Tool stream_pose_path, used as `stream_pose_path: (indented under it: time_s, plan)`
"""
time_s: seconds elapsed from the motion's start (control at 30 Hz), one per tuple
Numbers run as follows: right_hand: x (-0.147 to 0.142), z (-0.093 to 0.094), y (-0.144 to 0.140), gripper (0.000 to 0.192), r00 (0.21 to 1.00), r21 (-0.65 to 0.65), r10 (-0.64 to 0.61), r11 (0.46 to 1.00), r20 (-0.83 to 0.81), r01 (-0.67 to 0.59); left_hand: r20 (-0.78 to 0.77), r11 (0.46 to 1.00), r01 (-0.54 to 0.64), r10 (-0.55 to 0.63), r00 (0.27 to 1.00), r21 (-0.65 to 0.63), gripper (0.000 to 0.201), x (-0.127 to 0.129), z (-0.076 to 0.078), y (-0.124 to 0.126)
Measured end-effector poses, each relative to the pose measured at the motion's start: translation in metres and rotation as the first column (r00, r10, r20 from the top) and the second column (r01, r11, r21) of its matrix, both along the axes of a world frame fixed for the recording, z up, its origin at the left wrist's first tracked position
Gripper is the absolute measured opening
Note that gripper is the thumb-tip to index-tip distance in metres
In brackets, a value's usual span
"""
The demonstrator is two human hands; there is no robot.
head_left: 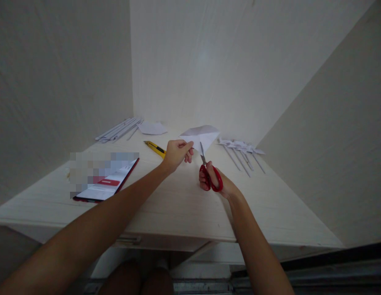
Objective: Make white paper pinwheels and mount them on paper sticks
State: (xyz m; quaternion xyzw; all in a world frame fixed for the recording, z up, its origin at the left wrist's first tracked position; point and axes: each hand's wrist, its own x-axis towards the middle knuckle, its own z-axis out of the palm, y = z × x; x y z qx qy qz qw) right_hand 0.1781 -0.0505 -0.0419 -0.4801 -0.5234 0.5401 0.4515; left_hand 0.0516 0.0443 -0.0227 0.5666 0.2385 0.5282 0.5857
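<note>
My left hand (177, 153) pinches the near corner of a folded white paper (201, 134) and holds it up above the pale wooden table (184, 205). My right hand (215, 180) grips red-handled scissors (208, 172) with fingers through the loops. The blades point up and meet the lower edge of the paper.
A yellow utility knife (155, 148) lies just left of my left hand. A phone (108, 183) with a lit screen rests at the left. Rolled paper sticks (119, 130) and a loose sheet (152, 128) lie at the back. Several paper pinwheels on sticks (242, 151) lie at the right. Walls enclose the table.
</note>
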Motion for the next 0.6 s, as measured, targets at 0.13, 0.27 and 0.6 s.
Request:
stream_pose_path:
  time_s: [0.13,0.27,0.6]
  plan:
    - [-0.0009,0.0002,0.0004,0.051,1.000,-0.008,-0.005,1.000,-0.018,0.005,-0.021,1.000,-0.013,0.013,1.000,-0.010,0.029,-0.0002,0.0017,-0.0015]
    - [-0.0017,0.0011,-0.0005,0.052,1.000,-0.010,-0.026,1.000,-0.016,0.026,-0.029,1.000,-0.016,0.016,0.999,-0.012,0.029,-0.0008,0.0031,-0.0024]
    - [0.0000,-0.0016,0.0016,0.052,0.999,-0.013,-0.038,0.999,0.006,0.038,-0.053,0.999,-0.026,0.027,0.998,0.024,0.029,-0.0005,-0.0002,0.0008]
